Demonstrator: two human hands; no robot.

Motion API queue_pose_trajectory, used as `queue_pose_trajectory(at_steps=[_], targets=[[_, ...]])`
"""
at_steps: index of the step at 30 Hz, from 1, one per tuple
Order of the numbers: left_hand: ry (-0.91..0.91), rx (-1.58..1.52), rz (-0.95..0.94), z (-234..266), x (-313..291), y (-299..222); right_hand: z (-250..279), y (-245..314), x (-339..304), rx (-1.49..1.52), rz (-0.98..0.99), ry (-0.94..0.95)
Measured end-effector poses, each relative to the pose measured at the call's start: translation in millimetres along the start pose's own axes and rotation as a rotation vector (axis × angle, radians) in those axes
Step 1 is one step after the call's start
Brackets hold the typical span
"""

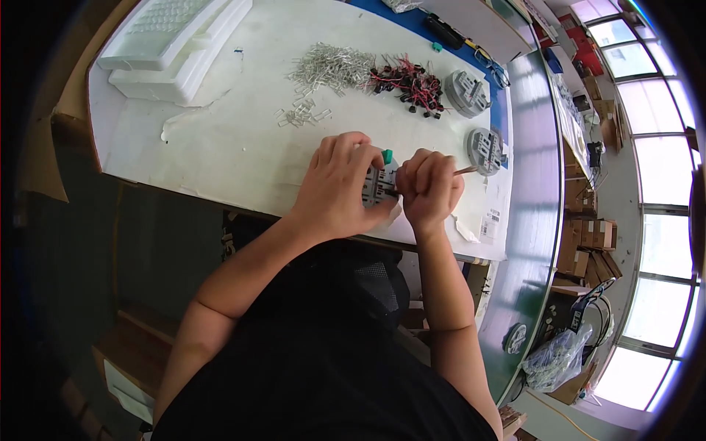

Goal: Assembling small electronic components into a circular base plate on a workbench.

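My left hand grips a small grey round circuit part with a green piece at its top, held just above the near edge of the white table. My right hand is closed around a thin tool whose tip sticks out to the right; the hand presses against the grey part's right side. Both hands touch each other over the part, and most of the part is hidden by my fingers.
Two more grey round parts lie right of my hands. A pile of red-and-black wired pieces and a heap of small clear metal bits lie further back. White foam trays sit at the far left.
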State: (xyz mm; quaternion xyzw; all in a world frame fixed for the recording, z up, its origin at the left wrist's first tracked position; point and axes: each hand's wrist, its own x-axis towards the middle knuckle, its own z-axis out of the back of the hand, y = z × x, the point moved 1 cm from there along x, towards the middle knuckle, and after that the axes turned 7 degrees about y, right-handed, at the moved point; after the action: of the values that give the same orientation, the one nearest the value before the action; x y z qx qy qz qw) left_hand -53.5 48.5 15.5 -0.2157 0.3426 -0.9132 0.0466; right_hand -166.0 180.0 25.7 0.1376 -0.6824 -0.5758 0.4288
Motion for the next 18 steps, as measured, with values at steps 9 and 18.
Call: queue_pose_trajectory(at_steps=[9, 18], targets=[[0.180, 0.064, -0.089, 23, 16, -25, 47, 66, -10, 0.522, -0.268, -0.209], [0.060, -0.247, -0.012, 10, -16, 4, 46, 67, -22, -0.622, -0.590, 0.075]])
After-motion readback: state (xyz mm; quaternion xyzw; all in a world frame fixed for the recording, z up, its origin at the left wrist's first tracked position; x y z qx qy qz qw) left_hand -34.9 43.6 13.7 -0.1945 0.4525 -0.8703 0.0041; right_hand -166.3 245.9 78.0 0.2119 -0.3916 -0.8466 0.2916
